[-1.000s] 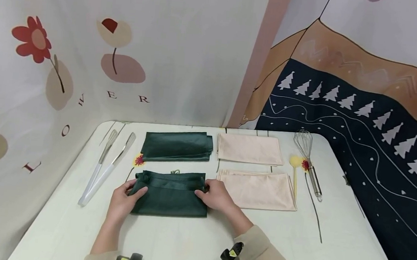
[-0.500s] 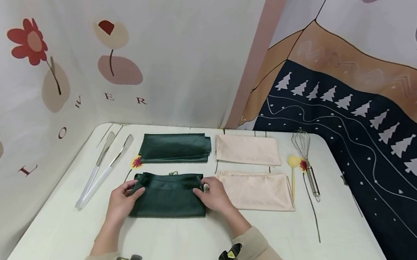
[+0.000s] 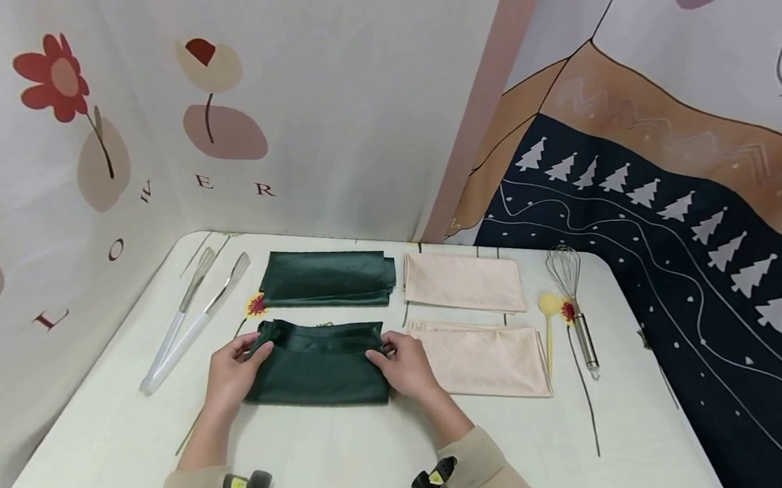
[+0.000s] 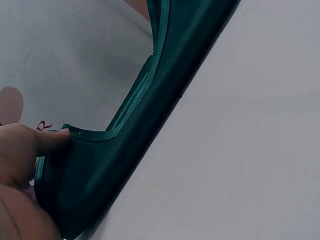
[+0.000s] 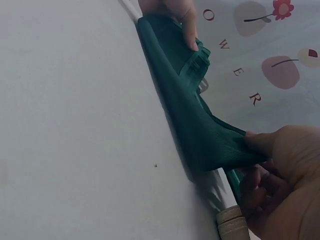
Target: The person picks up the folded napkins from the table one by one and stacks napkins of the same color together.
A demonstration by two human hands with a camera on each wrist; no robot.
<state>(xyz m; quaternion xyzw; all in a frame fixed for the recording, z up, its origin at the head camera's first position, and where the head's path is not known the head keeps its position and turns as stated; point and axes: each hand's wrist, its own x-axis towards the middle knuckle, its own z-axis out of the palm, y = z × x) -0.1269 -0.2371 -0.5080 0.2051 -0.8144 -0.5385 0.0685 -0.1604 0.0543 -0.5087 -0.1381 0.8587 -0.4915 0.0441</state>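
Note:
A dark green folded cloth (image 3: 318, 376) with a satin sheen lies at the front left of the table, its upper edge lifted and sagging between my two hands. At its left end my left hand (image 3: 232, 369) pinches the edge, thumb on top. My right hand (image 3: 409, 364) grips the opposite corner between thumb and fingers. The left wrist view shows the left thumb over the green cloth's hem (image 4: 100, 135). In the right wrist view both ends of the green cloth (image 5: 185, 115) are held and its middle dips.
Behind lies another folded green cloth (image 3: 326, 277). Two folded pale pink cloths, one at the back (image 3: 464, 280) and one in front (image 3: 478, 358), lie to the right. Clear-handled tongs (image 3: 195, 317) are at left; a whisk (image 3: 581, 320) and a yellow spoon-like utensil (image 3: 550, 325) are at right.
Both hands keep their hold on the front green cloth. Since half a second ago it has shifted slightly away from me and to the right. The other cloths and utensils stay put.

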